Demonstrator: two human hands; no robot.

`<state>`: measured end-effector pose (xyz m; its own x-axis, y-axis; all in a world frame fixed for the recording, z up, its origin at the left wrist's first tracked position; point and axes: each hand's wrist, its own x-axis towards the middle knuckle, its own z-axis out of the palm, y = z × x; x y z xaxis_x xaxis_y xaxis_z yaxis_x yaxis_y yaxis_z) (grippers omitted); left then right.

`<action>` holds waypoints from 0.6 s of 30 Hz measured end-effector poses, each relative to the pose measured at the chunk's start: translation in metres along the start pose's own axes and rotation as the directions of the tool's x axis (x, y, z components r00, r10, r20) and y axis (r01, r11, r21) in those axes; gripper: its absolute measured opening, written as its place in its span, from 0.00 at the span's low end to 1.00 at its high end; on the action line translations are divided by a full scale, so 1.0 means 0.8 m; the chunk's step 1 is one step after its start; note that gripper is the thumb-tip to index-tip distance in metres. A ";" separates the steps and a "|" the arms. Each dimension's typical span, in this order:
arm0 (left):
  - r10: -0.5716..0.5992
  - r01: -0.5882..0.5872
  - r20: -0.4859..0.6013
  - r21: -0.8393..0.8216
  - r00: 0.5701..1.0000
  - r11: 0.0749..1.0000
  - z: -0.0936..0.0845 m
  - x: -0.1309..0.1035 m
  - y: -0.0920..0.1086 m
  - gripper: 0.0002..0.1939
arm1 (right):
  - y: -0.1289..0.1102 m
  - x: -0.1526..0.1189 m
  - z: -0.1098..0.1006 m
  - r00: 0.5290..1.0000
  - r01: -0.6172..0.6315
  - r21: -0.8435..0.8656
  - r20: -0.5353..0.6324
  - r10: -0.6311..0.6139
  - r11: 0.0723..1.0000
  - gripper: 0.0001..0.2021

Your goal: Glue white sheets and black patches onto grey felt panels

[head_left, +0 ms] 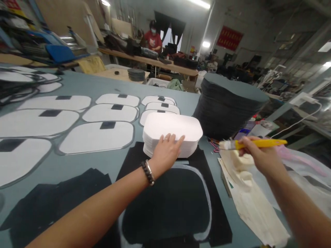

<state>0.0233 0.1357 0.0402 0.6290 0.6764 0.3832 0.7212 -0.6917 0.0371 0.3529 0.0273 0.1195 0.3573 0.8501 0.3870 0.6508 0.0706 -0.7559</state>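
My left hand (168, 150) rests on the near edge of a stack of white rounded panels (173, 125), its fingers stretched over the top sheet. My right hand (254, 151) is closed around a yellow-handled paintbrush (270, 142), with the bristles pointing left. Below the stack lies a dark rounded panel (167, 203) on a black sheet (219, 227). A pale, wet-looking band (207, 193) runs along the panel's edge. Under the brush, a cream-coloured container (243, 160) stands on a stained, cream-coloured sheet (258, 210).
White panels with dark patches (97, 139) lie in rows on the blue-green table (124, 84). A tall stack of dark pieces (222, 110) rises behind right; dark sheets (57, 199) lie front left. Small scissors (215, 147) sit near the brush. A person (153, 39) stands at a far table.
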 end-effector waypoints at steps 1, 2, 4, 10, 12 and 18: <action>-0.013 0.011 0.033 0.035 0.999 0.999 0.002 0.001 0.002 0.28 | -0.031 0.023 0.040 0.998 0.029 0.105 0.044 -0.034 0.994 0.23; -0.017 0.014 0.056 0.064 0.998 0.998 0.004 0.002 0.003 0.28 | -0.061 0.043 0.081 0.994 0.055 0.203 0.086 -0.073 0.978 0.24; -0.012 0.004 0.077 0.098 0.997 0.995 0.010 0.000 0.006 0.28 | -0.113 0.073 0.162 0.955 0.104 0.380 0.220 -0.198 0.919 0.26; -0.017 0.010 0.055 0.112 0.998 0.994 0.027 -0.006 0.007 0.28 | -0.189 0.097 0.301 0.670 0.065 0.441 0.645 -0.366 0.895 0.25; -0.015 0.010 0.042 0.106 0.999 0.994 0.029 -0.006 0.007 0.27 | -0.195 0.100 0.316 0.596 0.082 0.416 0.708 -0.379 0.906 0.22; -0.006 0.003 0.030 0.109 1.000 0.994 0.028 -0.005 0.007 0.27 | -0.194 0.146 0.377 0.674 0.036 0.417 0.661 -0.330 0.908 0.17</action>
<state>0.0315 0.1348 0.0184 0.6328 0.6881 0.3551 0.7505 -0.6579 -0.0627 0.0915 0.2734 0.1230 -0.4168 0.8947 0.1609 0.3248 0.3119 -0.8929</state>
